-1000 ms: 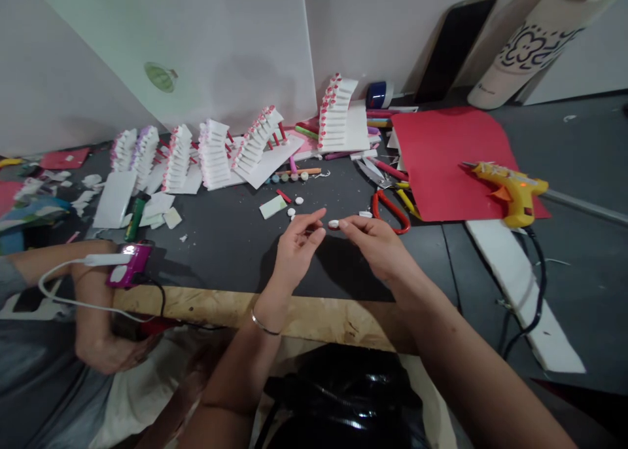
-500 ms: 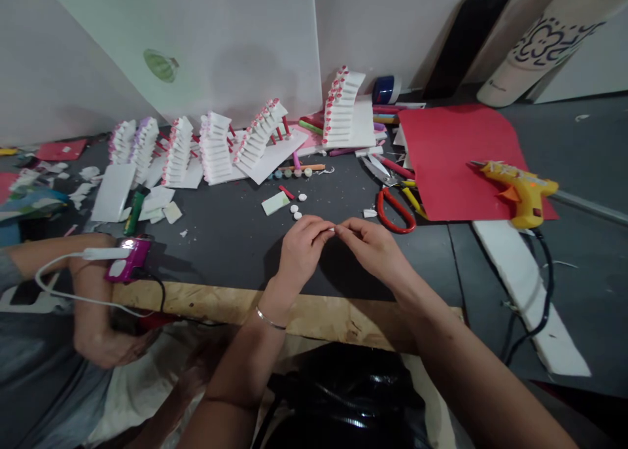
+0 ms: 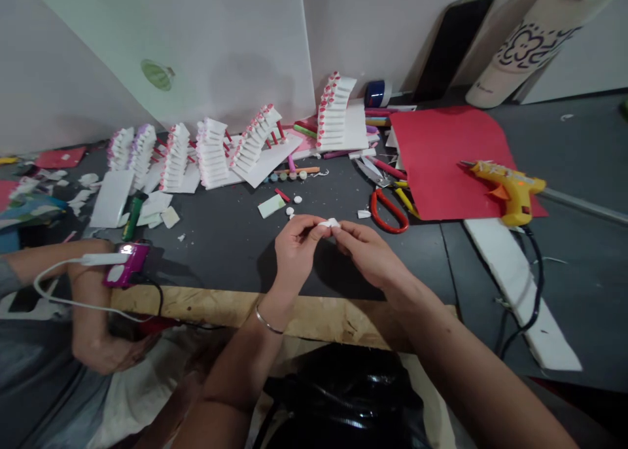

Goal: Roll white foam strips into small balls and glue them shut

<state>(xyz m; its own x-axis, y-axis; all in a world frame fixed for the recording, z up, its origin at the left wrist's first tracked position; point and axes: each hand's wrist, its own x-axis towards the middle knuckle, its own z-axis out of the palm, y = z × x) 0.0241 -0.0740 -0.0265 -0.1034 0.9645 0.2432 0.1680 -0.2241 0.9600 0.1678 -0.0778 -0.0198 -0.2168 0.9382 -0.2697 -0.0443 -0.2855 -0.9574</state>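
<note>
Over the dark table, my left hand (image 3: 294, 249) and my right hand (image 3: 366, 251) meet fingertip to fingertip. Both pinch one small white foam piece (image 3: 329, 224) between them. Just beyond my fingers lie small white foam discs (image 3: 293, 205), a pale green foam scrap (image 3: 272, 206) and a tiny white offcut (image 3: 364, 214). Red-handled scissors (image 3: 387, 208) rest right of my right hand.
Several white foam stair models (image 3: 210, 151) with red trim stand along the back. A red paper sheet (image 3: 444, 158) and a yellow glue gun (image 3: 510, 188) lie right. A white foam strip (image 3: 517, 288) and black cable run beside them. Another person's arm (image 3: 83, 285) with a pink device (image 3: 125, 269) rests left.
A second ago my hands were apart, the right holding the small white piece. They came together, and both now pinch it.
</note>
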